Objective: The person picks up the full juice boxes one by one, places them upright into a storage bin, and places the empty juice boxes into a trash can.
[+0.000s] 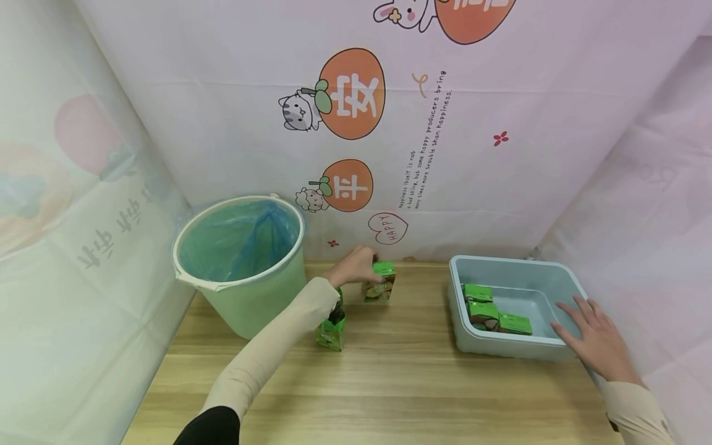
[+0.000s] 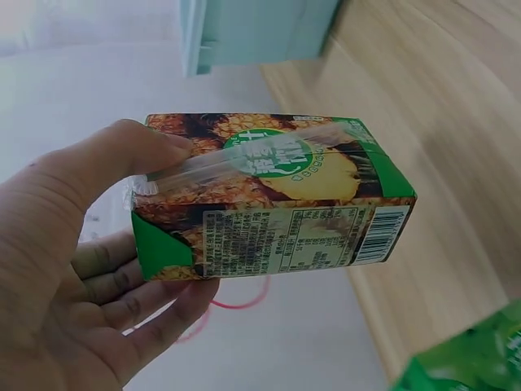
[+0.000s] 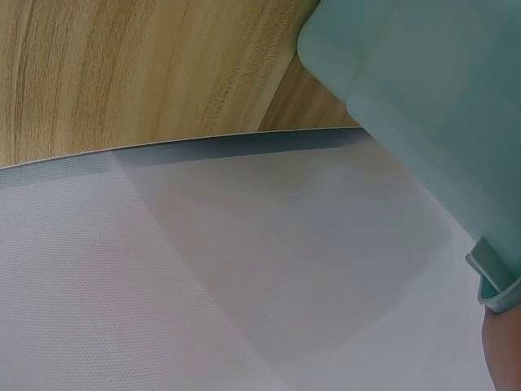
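My left hand (image 1: pixel 358 266) pinches a juice box (image 2: pixel 277 191) by one end, thumb on the top face and fingers underneath. The box carries pineapple pictures, green corners and a straw in clear wrap. In the head view this juice box (image 1: pixel 380 283) is beyond the hand, close to the back wall. Another green juice box (image 1: pixel 330 335) stands on the table below my left wrist, partly covered by the sleeve. At the right, my right hand (image 1: pixel 597 337) rests with spread fingers at the rim of a light blue bin (image 1: pixel 514 350). Several green juice boxes (image 1: pixel 483 314) sit in its left part.
A pale green bucket (image 1: pixel 267 303) lined with a blue plastic bag stands at the left of the wooden table (image 1: pixel 400 395). Printed white cloth (image 1: pixel 473 179) hangs at the back, and more cloth closes off both sides.
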